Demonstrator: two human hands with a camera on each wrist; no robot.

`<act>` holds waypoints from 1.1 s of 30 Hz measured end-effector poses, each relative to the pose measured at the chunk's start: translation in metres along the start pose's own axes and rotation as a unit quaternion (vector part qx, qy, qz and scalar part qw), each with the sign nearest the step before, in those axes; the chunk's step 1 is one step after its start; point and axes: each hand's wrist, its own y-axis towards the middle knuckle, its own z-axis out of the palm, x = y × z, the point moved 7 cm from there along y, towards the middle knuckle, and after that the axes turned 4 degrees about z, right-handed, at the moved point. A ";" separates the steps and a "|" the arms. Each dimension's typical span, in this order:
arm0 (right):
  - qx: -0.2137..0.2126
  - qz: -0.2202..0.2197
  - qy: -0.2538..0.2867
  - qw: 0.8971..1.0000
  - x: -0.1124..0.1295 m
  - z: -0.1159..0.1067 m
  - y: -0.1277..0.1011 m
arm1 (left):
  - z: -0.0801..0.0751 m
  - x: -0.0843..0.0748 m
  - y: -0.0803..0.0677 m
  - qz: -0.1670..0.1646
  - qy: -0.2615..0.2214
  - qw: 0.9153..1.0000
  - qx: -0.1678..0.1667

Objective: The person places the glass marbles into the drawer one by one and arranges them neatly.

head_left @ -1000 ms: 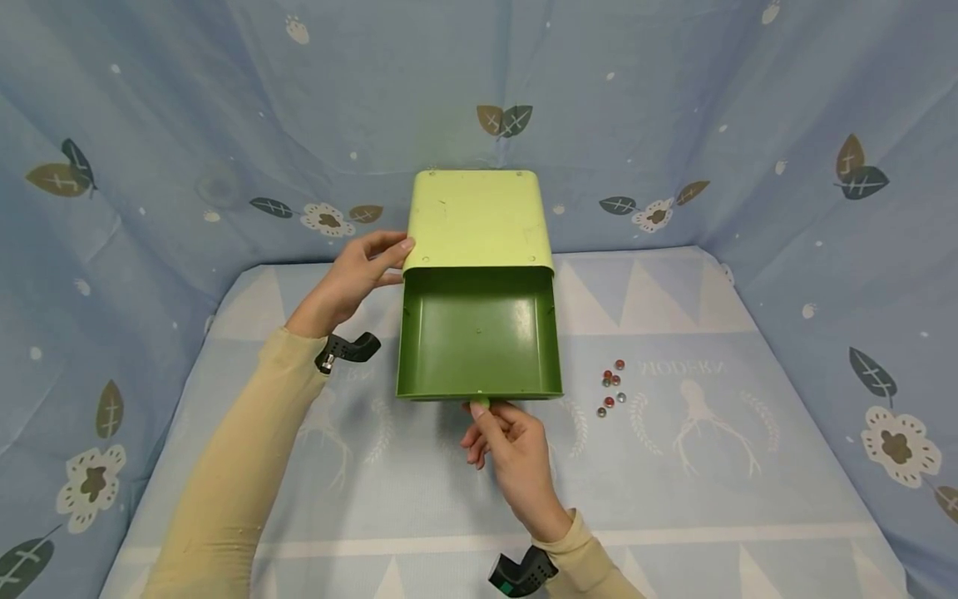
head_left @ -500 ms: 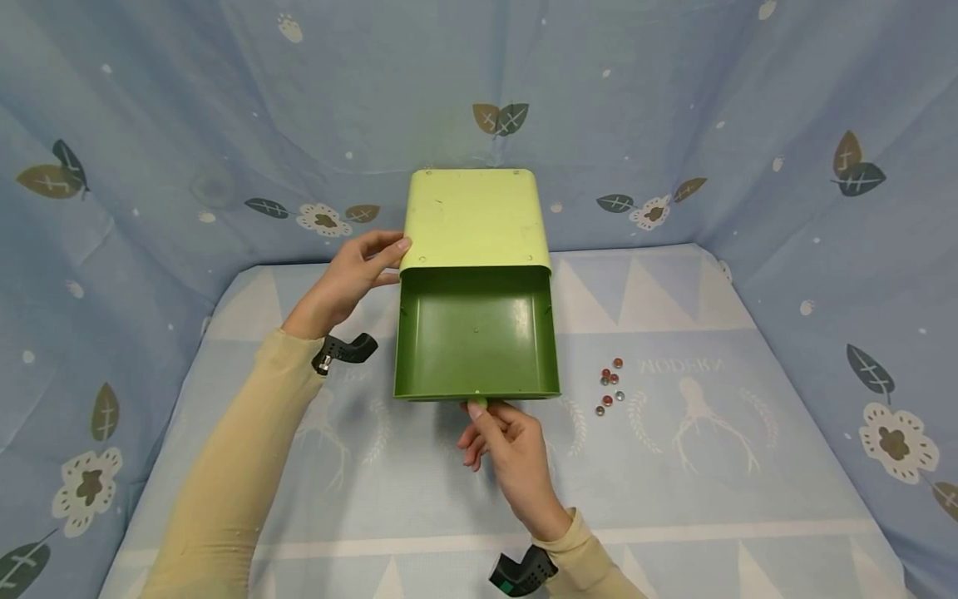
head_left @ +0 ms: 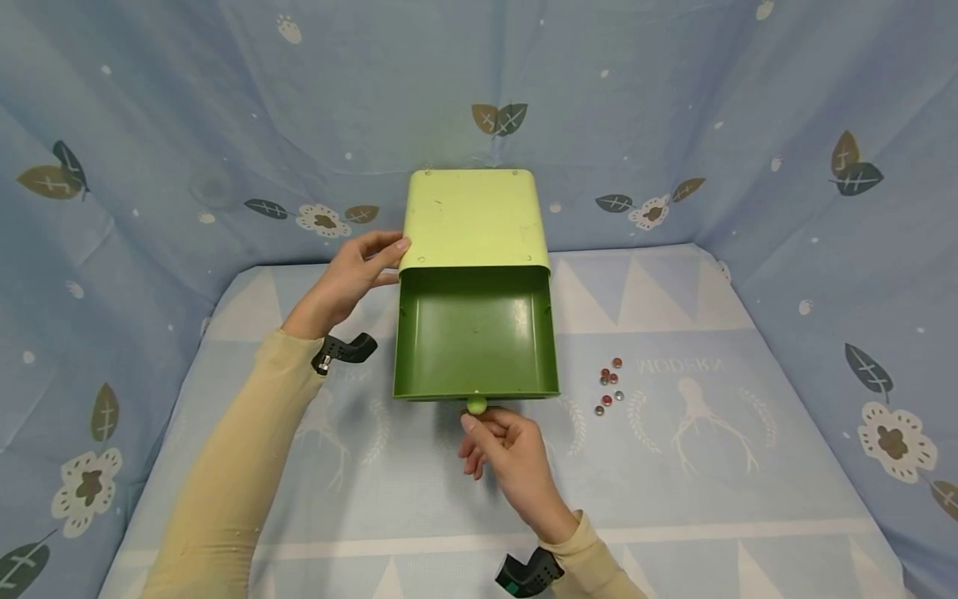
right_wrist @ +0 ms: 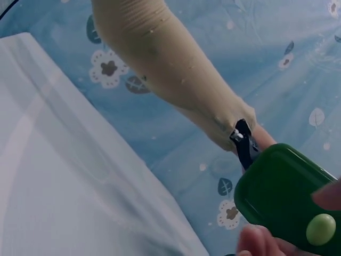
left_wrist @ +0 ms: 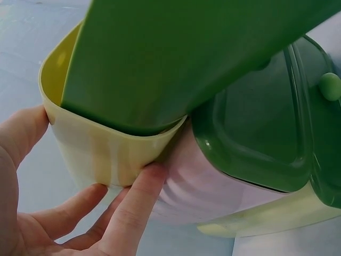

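Observation:
A light green box (head_left: pixel 471 218) stands at the back of the table with its dark green drawer (head_left: pixel 476 333) pulled far out and nothing in it. My left hand (head_left: pixel 394 260) grips the box's front left corner; in the left wrist view the thumb and fingers (left_wrist: pixel 133 205) clasp the pale casing (left_wrist: pixel 101 149) below the drawer (left_wrist: pixel 176 58). My right hand (head_left: pixel 476 434) hovers just in front of the drawer's round knob (head_left: pixel 476 405), fingers loosely curled, holding nothing. The right wrist view shows the knob (right_wrist: pixel 321 229) on the drawer front (right_wrist: pixel 279 194), with fingertips (right_wrist: pixel 254 241) beside it.
Several small red and silver beads (head_left: pixel 609 386) lie on the blue patterned cloth (head_left: pixel 711 466) to the right of the drawer. Blue printed fabric walls (head_left: pixel 187 125) close in the back and both sides. My left sleeve (right_wrist: pixel 165 69) crosses the right wrist view.
My right hand has let go of the drawer knob and drawn back slightly toward me, so the knob now shows in full. The left hand and the box have stayed put.

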 end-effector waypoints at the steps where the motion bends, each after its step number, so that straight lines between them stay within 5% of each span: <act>1: 0.009 0.004 -0.011 1.000 -0.001 -0.001 0.000 | 0.000 0.000 0.000 0.000 0.001 1.000 0.000; 8: 0.036 0.031 -0.053 0.997 -0.008 -0.014 -0.003 | -0.003 -0.002 0.001 -0.001 0.007 1.000 -0.002; 20: -0.012 -0.001 -0.141 0.990 -0.017 -0.039 -0.011 | -0.002 0.001 0.002 0.003 0.005 1.000 0.000; 33: -0.111 -0.032 -0.266 0.957 -0.023 -0.076 -0.021 | -0.001 0.003 0.000 0.002 0.003 1.000 0.000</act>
